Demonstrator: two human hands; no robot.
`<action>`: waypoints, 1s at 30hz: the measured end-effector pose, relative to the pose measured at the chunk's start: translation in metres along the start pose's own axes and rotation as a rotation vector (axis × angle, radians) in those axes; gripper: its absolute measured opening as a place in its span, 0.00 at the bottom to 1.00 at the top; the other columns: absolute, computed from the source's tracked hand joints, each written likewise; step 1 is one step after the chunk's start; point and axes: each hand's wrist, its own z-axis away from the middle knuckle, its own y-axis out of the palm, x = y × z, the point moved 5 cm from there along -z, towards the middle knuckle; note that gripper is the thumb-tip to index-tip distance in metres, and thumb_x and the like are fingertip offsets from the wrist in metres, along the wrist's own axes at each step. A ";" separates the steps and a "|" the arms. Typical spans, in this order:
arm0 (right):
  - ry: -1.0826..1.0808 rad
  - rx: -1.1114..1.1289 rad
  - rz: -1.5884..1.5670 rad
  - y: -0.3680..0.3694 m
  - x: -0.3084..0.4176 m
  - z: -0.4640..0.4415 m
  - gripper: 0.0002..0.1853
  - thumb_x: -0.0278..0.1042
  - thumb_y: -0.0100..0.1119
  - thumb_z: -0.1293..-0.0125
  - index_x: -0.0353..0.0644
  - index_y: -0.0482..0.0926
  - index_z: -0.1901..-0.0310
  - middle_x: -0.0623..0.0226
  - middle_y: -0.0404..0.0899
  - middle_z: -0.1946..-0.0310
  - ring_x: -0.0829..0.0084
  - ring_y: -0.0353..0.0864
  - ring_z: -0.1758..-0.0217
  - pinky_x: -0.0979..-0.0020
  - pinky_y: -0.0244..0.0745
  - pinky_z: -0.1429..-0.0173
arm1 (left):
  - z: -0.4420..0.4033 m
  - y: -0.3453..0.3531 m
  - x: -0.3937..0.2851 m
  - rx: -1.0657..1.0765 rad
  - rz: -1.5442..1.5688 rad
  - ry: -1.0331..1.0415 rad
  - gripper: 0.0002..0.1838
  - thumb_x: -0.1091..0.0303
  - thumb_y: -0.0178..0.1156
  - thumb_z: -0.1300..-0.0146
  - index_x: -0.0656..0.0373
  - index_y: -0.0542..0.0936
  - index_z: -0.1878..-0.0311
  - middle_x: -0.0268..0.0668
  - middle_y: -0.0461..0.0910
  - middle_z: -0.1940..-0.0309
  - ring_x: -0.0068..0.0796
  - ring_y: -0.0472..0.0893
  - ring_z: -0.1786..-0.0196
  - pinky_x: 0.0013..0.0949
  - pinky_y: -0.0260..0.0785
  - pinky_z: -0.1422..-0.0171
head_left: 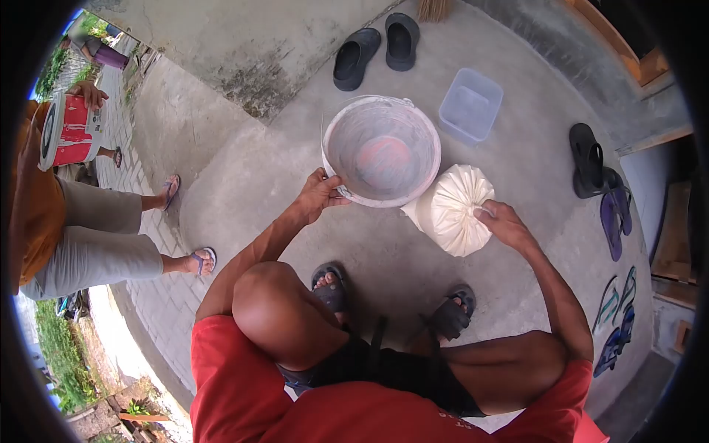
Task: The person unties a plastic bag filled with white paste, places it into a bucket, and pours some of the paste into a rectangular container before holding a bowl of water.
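bucket (415, 159) stands just beside the bag (452, 214), left hand (319, 195) gripping the bucket's rim and right hand (508, 223) pinching the bag's gathered neck, both best held firm against tipping or spilling.

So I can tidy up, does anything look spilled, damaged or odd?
No spill shows. The round whitish bucket in your left hand is blotchy inside, with a pink patch at the bottom, like dried residue. A dark, mottled stain marks the grey concrete beside the black slip-ons.
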 end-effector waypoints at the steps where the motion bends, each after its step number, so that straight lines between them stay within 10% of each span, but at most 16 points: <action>1: -0.017 0.011 0.008 0.001 -0.005 -0.001 0.23 0.49 0.55 0.29 0.34 0.80 0.50 0.52 0.83 0.60 0.63 0.81 0.56 0.62 0.72 0.47 | -0.001 -0.001 -0.004 -0.007 -0.003 -0.011 0.31 0.62 0.63 0.34 0.68 0.60 0.37 0.47 0.77 0.48 0.38 0.85 0.53 0.37 0.83 0.47; 3: -0.035 0.023 0.014 0.003 -0.006 -0.002 0.23 0.49 0.56 0.29 0.34 0.81 0.50 0.52 0.84 0.60 0.63 0.81 0.56 0.62 0.72 0.47 | -0.005 -0.009 0.003 -0.019 -0.081 -0.040 0.35 0.61 0.63 0.34 0.70 0.57 0.34 0.52 0.75 0.46 0.41 0.82 0.46 0.42 0.79 0.41; 6: 0.006 0.068 0.037 0.004 -0.003 0.002 0.23 0.49 0.56 0.30 0.34 0.81 0.50 0.52 0.84 0.60 0.63 0.81 0.56 0.62 0.72 0.47 | 0.010 -0.014 -0.038 -0.603 -0.881 0.506 0.33 0.66 0.61 0.35 0.72 0.59 0.33 0.53 0.71 0.41 0.47 0.76 0.39 0.48 0.69 0.30; 8: -0.039 0.073 0.039 0.005 -0.001 0.004 0.22 0.49 0.57 0.30 0.34 0.81 0.50 0.53 0.84 0.60 0.63 0.81 0.57 0.63 0.72 0.48 | 0.035 0.044 -0.093 -0.219 -1.650 1.029 0.33 0.71 0.59 0.34 0.65 0.60 0.28 0.49 0.66 0.32 0.47 0.67 0.29 0.47 0.59 0.24; 13: -0.033 0.095 0.049 0.007 0.000 0.005 0.21 0.48 0.58 0.30 0.36 0.81 0.51 0.55 0.83 0.61 0.63 0.80 0.58 0.64 0.72 0.49 | -0.076 0.064 -0.018 0.659 -2.169 0.509 0.31 0.70 0.52 0.32 0.58 0.62 0.26 0.48 0.60 0.25 0.46 0.67 0.27 0.45 0.61 0.25; 16: 0.007 0.090 0.073 0.003 0.002 0.005 0.20 0.47 0.59 0.30 0.35 0.81 0.53 0.57 0.83 0.63 0.65 0.79 0.60 0.64 0.72 0.51 | -0.116 0.061 0.027 0.471 -2.011 0.219 0.28 0.69 0.48 0.30 0.60 0.62 0.27 0.51 0.63 0.28 0.45 0.71 0.30 0.44 0.64 0.27; 20: 0.019 0.020 -0.174 0.006 0.000 0.009 0.18 0.45 0.58 0.28 0.33 0.81 0.55 0.62 0.81 0.67 0.71 0.76 0.62 0.65 0.71 0.53 | -0.100 0.071 0.024 0.543 -2.221 0.336 0.25 0.68 0.45 0.29 0.62 0.65 0.30 0.56 0.66 0.31 0.45 0.72 0.31 0.42 0.68 0.31; 29: -0.029 -0.041 -0.301 0.007 -0.009 -0.007 0.18 0.43 0.57 0.27 0.33 0.80 0.54 0.70 0.75 0.71 0.78 0.69 0.68 0.71 0.68 0.58 | -0.030 0.076 -0.026 0.562 -1.467 0.193 0.25 0.51 0.54 0.29 0.64 0.75 0.41 0.49 0.77 0.47 0.51 0.79 0.43 0.49 0.68 0.35; 30: -0.031 -0.036 -0.298 0.005 -0.008 -0.007 0.18 0.43 0.57 0.27 0.33 0.80 0.54 0.70 0.75 0.71 0.78 0.69 0.68 0.71 0.68 0.58 | -0.012 0.080 -0.026 0.604 -1.603 0.494 0.27 0.46 0.55 0.31 0.62 0.76 0.44 0.47 0.78 0.51 0.49 0.79 0.45 0.49 0.69 0.36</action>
